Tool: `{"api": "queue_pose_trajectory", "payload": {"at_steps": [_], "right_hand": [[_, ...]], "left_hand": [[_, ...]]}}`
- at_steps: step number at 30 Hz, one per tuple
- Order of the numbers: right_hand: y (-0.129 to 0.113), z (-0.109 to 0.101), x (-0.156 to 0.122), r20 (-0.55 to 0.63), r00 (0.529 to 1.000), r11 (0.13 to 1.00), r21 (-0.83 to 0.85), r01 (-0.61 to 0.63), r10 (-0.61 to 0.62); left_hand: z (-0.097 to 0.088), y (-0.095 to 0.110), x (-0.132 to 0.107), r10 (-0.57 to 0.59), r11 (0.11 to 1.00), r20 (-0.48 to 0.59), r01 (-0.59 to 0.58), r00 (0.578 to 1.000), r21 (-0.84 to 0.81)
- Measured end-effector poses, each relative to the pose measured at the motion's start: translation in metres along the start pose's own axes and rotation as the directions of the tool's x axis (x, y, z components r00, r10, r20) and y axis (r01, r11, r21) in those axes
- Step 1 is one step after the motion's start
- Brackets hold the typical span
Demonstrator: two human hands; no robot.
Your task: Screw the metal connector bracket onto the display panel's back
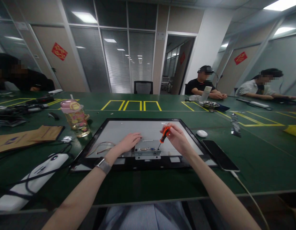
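Note:
A flat display panel [109, 131] with a black frame lies back side up on the table before me. On its near middle sits a metal bracket box [148, 152] with video ports along the front. My right hand [178, 137] grips an orange and black screwdriver [165, 134], tilted, its tip at the right end of the port face. My left hand [130, 142] lies with fingers stretched out at the left rear of the box; its fingertips touch the metal. Thin coloured wires [100, 148] run across the panel to the left.
Right of the panel are a phone [219, 155] on a cable, a white oval case [201, 133] and a silvery packet [235, 124]. To the left stand a pink-lidded bottle [72, 111], a paper bag [30, 137] and a white power strip [33, 182]. Several people sit across the table.

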State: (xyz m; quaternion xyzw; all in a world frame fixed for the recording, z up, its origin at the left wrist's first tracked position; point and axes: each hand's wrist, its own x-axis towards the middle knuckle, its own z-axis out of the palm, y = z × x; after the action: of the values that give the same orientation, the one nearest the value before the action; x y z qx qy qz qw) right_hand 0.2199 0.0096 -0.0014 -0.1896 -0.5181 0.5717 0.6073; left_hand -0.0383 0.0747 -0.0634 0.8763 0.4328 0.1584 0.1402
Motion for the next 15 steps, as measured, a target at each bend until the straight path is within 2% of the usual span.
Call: {"api": "queue_pose_trajectory", "payload": {"at_steps": [10, 15], "right_hand": [[0.0011, 0.0002, -0.0002, -0.017, 1.000, 0.996, -0.084, 0.010, -0.011], [0.0037, -0.0026, 0.0017, -0.053, 0.999, 0.999, -0.048, 0.001, -0.004]], "left_hand": [[-0.0006, 0.0009, 0.0003, -0.005, 1.000, -0.003, 0.005, 1.000, -0.002], [0.0000, -0.0007, 0.0007, 0.002, 1.000, -0.003, -0.002, 1.000, -0.002]]}}
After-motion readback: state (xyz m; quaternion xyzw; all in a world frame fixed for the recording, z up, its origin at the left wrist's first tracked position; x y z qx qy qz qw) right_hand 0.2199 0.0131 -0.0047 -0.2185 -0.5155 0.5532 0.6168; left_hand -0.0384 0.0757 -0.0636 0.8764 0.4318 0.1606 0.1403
